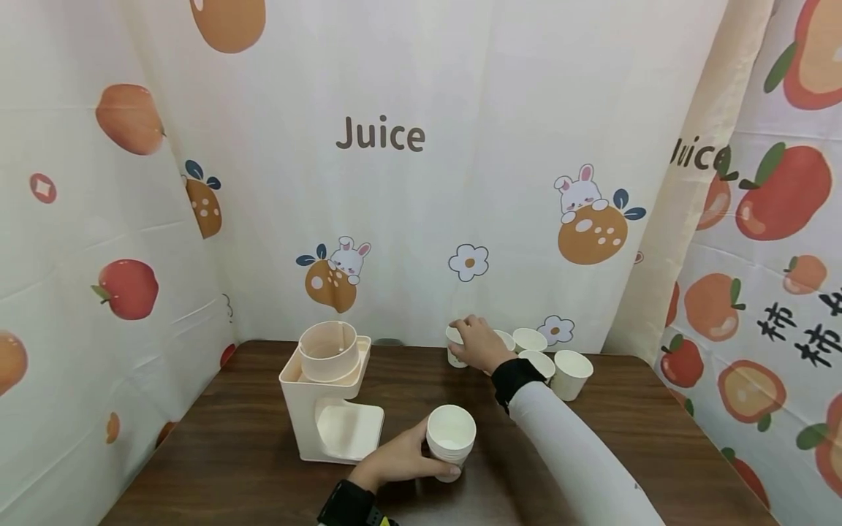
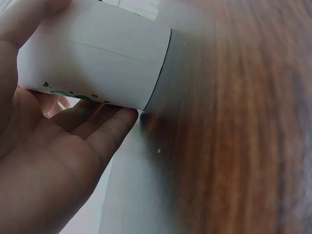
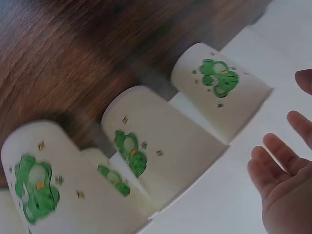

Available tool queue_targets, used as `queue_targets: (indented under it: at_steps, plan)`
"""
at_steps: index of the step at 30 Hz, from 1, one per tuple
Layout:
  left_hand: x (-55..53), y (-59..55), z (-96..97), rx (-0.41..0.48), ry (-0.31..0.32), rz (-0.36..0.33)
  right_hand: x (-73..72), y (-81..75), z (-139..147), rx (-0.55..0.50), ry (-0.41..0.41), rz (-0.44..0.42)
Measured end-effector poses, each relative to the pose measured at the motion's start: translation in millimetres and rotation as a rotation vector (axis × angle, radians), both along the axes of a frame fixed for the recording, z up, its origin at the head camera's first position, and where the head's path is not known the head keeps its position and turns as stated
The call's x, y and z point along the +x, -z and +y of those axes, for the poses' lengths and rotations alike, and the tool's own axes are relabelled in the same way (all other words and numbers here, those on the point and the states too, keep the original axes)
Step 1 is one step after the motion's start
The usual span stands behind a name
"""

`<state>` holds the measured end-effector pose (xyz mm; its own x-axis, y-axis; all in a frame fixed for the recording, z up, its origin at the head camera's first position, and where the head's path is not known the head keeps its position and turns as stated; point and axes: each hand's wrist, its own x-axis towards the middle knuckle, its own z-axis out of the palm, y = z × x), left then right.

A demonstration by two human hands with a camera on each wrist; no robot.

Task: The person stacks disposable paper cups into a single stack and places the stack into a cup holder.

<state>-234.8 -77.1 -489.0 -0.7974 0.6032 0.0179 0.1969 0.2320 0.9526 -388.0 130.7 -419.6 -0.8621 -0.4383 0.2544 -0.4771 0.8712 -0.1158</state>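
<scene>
My left hand [image 1: 408, 456] grips a stack of nested white paper cups [image 1: 451, 431] near the front of the table, fingers and thumb curled round its side. Green print and a seam show on the outer paper cup [image 2: 97, 53] in the left wrist view. Farther back, my right hand [image 1: 483, 343] reaches over a paper cup [image 1: 457, 356] by the curtain, fingertips at its rim in the head view. From the right wrist, the fingers [image 3: 282, 168] look spread and loosely bent, beside a row of upright cups [image 3: 165, 141] with green animal prints.
A cream juicer-like appliance [image 1: 329, 394] with a round top and a low platform stands left of my left hand. Several more paper cups [image 1: 571, 374] stand behind and right of my right wrist. Fruit-printed curtains [image 1: 421, 204] enclose the brown wooden table [image 1: 230, 453].
</scene>
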Motion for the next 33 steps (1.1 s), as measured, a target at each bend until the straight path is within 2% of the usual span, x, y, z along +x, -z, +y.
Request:
queue_targets:
  at_steps: [6, 13, 18, 27, 33]
  plan:
    - [2.6, -1.1, -0.3, 0.013, 0.003, 0.004, -8.0, -2.2, -1, 0.038, 0.003, -0.041]
    - [4.3, -1.5, -0.4, 0.033, 0.013, -0.006, -14.7, -8.8, -2, 0.111, 0.100, -0.130]
    - [5.0, -1.3, -1.5, 0.031, 0.012, -0.005, -17.5, -14.8, -6, 0.119, 0.115, -0.187]
    - [6.5, 0.3, -2.5, 0.024, 0.007, -0.008, -16.7, -17.1, -17, 0.153, 0.134, -0.270]
    - [5.1, 0.8, -4.4, 0.032, 0.022, -0.022, -12.4, -15.5, -19, 0.159, 0.143, -0.281]
